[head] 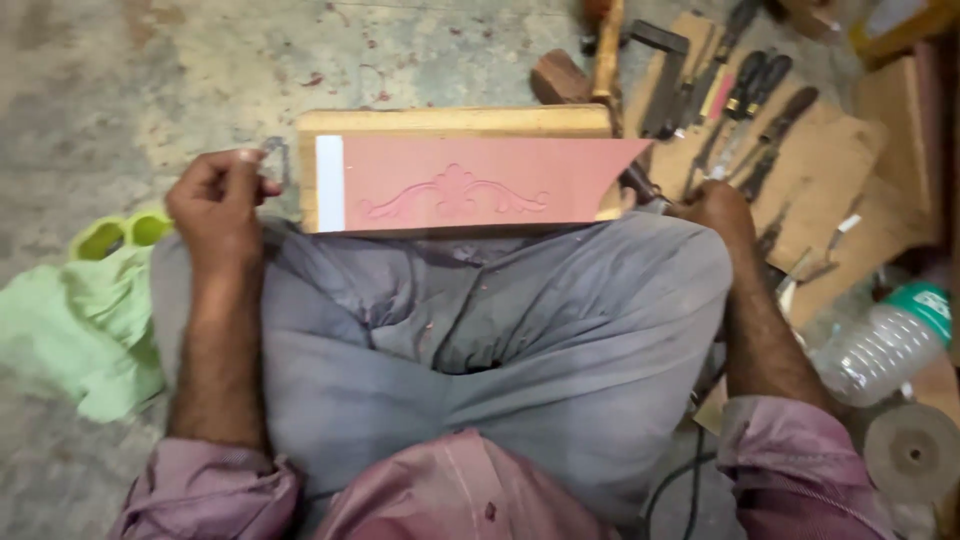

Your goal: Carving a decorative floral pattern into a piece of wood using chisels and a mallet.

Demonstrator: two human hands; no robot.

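Note:
A pink board (470, 182) with a carved scroll ornament lies on a pale wooden block (450, 121) in front of my crossed legs in grey trousers. My left hand (218, 205) rests on my left knee, fingers pinched on a small metal piece (274, 160) just left of the board's white end strip. My right hand (715, 208) sits at the board's right tip, closed near a dark tool (640, 185); what it grips is hidden.
Several chisels and carving tools (740, 100) lie on cardboard (850, 170) at the upper right. A plastic bottle (885, 345) and a round disc (912, 452) sit at the right. Green cloth (75, 330) lies on the concrete floor at left.

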